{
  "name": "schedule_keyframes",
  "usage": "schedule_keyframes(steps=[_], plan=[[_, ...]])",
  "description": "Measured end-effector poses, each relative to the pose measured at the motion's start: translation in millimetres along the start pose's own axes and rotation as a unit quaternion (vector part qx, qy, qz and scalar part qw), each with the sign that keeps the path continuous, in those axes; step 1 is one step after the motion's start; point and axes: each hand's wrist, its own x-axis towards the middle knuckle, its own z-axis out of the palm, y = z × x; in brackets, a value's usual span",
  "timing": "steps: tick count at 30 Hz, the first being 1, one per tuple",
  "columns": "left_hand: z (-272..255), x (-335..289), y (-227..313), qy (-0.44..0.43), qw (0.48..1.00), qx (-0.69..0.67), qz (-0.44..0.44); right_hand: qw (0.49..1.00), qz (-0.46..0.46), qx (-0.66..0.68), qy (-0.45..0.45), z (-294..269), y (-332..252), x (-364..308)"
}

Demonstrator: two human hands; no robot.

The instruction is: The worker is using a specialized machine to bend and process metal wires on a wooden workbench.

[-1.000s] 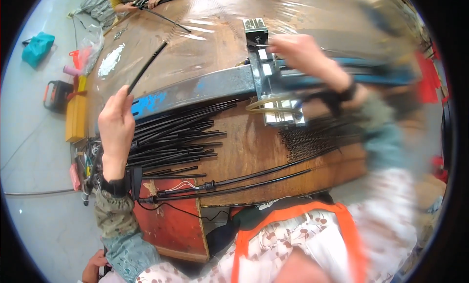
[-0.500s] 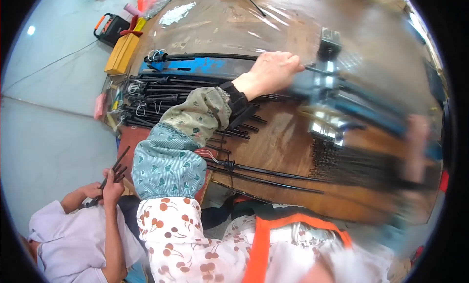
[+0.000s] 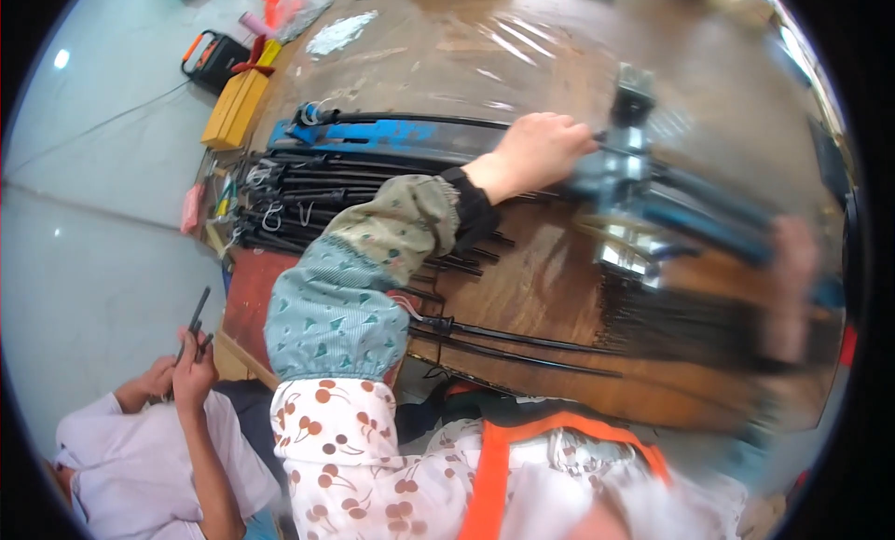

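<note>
My left hand (image 3: 541,153) is closed around a long black rod (image 3: 419,120), which runs along the top of a blue metal fixture (image 3: 392,133). At its left end the rod carries a collar and a loop of white cord. Just past my fingers is a shiny metal clamp block (image 3: 626,163), partly blurred. Smeared by motion, my right hand (image 3: 791,279) is by the right end of the blue bar (image 3: 709,225); its fingers cannot be made out. A bundle of thin dark rods (image 3: 690,316) lies beside it on the table.
Several black rods with white cords (image 3: 289,191) are heaped below the fixture, and two more (image 3: 522,340) lie near the table's front edge. A yellow box (image 3: 233,109) stands at the far left. A co-worker's hands (image 3: 191,368) hold short black rods at lower left.
My left hand has shifted slightly right and nearer, still closed on the rod. The whole view has moved a little. The co-worker's hands have turned the short rods more upright.
</note>
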Motion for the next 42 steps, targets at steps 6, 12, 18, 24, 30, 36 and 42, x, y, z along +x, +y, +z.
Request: schedule_keyframes(steps=[6,12,18,24,30,36,42], plan=[[-9.6,4.2,9.6,-0.073,0.992,0.062,-0.077,0.996,-0.067,0.034,0.040,-34.2,-106.7,22.1],[-10.4,9.4,14.9,-0.099,0.990,0.076,-0.070,0.991,-0.039,0.119,0.038,-30.8,-152.2,20.5],[-7.5,3.1,20.4,-0.090,0.991,0.069,-0.067,0.974,-0.036,0.220,-0.033,-9.8,-178.7,19.8],[1.7,4.6,2.1,-0.003,0.995,0.097,0.015,0.913,-0.018,0.405,-0.037,20.4,-166.6,26.9],[-12.9,21.0,-42.9,0.057,0.954,0.244,0.164,0.948,-0.044,0.249,-0.193,-45.4,-175.8,5.1],[-63.9,-54.7,-12.4,0.009,0.940,0.319,0.117,0.925,-0.145,0.256,-0.240,-49.3,-241.0,-99.5],[-6.5,-174.7,197.1,-0.109,0.985,-0.066,-0.119,0.930,-0.058,0.354,-0.082,-53.1,-237.6,-79.0]])
